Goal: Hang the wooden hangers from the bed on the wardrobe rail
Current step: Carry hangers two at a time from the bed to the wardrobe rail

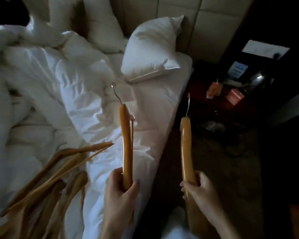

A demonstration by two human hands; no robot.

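Note:
My left hand (121, 192) grips the lower end of a wooden hanger (125, 142), seen edge-on, its metal hook pointing up over the bed. My right hand (198, 190) holds a second wooden hanger (186, 144) the same way, over the dark floor beside the bed. A pile of several more wooden hangers (47, 178) lies on the white duvet (79, 107) at the lower left, left of my left hand. No wardrobe rail is in view.
White pillows (152, 49) rest against the padded headboard (212, 23). A dark bedside table (231, 94) at the right holds a kettle, small cartons and a card. The floor between bed and table is dark carpet.

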